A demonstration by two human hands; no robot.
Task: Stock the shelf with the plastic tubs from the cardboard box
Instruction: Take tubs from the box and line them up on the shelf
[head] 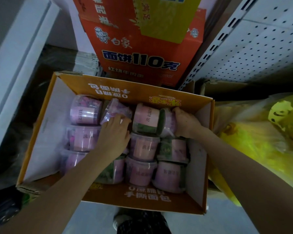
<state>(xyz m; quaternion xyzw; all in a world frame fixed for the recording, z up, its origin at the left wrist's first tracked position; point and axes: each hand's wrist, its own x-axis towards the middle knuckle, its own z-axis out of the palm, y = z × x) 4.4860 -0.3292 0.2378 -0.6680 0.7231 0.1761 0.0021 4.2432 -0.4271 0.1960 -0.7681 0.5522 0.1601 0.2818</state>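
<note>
Two bare forearms reach down from the bottom edge of the view into an open cardboard box standing on a grey floor. Nearest of all, just below the box, a shoe and a dark patterned trouser leg show. The box is orange outside, printed with white characters, and pale on its inner walls.

Packed inside it in close rows are the plastic tubs, their pink-labelled sides facing up. Some hold pink-purple contents, others green. The light is dim and the label text is too blurred to read.

The left hand is over the middle of the box, seen from the back, with its fingers curled against the lower side of a tilted tub. That tub is clear-walled and leans at an angle above its neighbours in the far row. The right hand is at the far right corner of the box, grasping a pink tub, with its fingers wrapped over the tub's far end. A green-filled tub lies between the two that are held.

Just right of the box sits a crumpled yellow plastic bag. Beyond the box stands a red carton with large blue and white characters, and another carton is stacked on top of it. A white perforated shelf panel rises at far right, and a white board runs along the left.
</note>
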